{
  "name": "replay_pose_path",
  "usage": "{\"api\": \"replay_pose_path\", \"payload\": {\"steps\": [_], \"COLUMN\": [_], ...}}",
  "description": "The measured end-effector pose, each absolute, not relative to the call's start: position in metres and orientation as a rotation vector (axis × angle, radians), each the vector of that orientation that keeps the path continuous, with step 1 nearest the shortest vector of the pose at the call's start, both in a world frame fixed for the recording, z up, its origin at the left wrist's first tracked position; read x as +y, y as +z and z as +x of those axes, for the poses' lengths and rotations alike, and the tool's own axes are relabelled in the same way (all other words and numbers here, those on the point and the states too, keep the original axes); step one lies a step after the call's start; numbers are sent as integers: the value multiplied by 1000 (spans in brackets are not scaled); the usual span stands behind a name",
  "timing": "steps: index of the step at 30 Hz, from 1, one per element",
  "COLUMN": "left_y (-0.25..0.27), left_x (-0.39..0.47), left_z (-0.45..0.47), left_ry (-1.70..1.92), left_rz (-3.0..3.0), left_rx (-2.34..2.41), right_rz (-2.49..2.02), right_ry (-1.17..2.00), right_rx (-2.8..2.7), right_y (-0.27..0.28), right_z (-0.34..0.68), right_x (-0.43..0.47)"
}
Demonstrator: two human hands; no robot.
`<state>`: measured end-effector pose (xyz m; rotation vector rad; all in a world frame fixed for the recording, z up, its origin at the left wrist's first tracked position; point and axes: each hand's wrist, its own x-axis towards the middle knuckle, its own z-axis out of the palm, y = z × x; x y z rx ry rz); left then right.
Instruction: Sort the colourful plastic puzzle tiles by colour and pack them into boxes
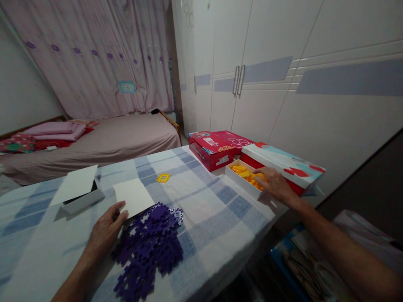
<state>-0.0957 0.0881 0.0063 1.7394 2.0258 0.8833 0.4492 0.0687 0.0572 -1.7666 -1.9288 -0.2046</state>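
Observation:
My left hand (107, 223) rests at the near left edge of a white card or lid (134, 193), its fingers half curled and apart. Beside it lies a loose heap of dark purple interlocking plastic pieces (154, 239), square with notched edges. One pale, see-through piece (177, 216) pokes out at the heap's right side. My right hand (273, 183) reaches into a white open box (242, 181) of yellow interlocking pieces (245, 174), its fingertips closed around a yellow piece. A single yellow piece (163, 178) lies flat on the tablecloth.
A white box with a tilted lid (83, 201) stands at the left on the checked tablecloth (208, 214). Behind the yellow pieces sit a red box (210, 153) and a larger white-and-red box (283, 163). A bed (126, 134) and wardrobe (267, 50) are beyond the table.

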Motion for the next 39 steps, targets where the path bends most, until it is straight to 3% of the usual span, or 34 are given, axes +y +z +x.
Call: {"api": "replay_pose_path", "payload": {"steps": [11, 20, 28, 39], "left_y": [19, 15, 10, 17], "left_x": [80, 81, 82, 82], "left_z": [-82, -81, -83, -83], "left_ry": [981, 1043, 1078, 984], "left_rz": [1752, 1718, 1704, 1699], "left_rx": [1980, 1945, 1920, 1963], "right_rz": [-1527, -1273, -1565, -1540], "right_ry": [-218, 368, 191, 257], "right_rx": [-1936, -2266, -2387, -2190], "right_y": [72, 62, 42, 49], "right_z": [400, 227, 138, 159], "right_x": [93, 168, 202, 190]}}
